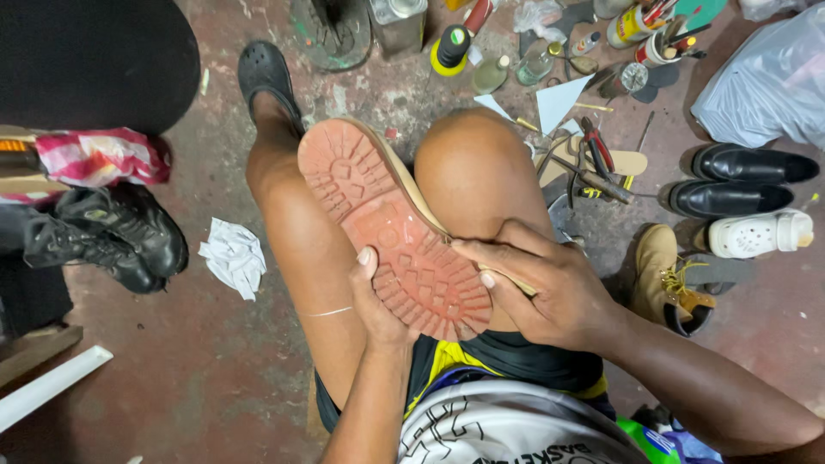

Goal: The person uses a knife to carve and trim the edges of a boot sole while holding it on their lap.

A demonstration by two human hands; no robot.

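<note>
Seated person with a boot [391, 225] laid sole-up across the knees. Around them on the floor [215, 369] lay black boots [112, 236] and crumpled paper [234, 255] to the left, with pliers [595, 155], black dress shoes [743, 180], a white clog [760, 233] and a tan boot [666, 279] to the right; bottles and cans [550, 43] stood far. The left hand [378, 301] cupped the sole's near edge, fingers closed round it. The right hand [537, 288] pressed its fingertips on the sole's right edge, gripping the boot.
</note>
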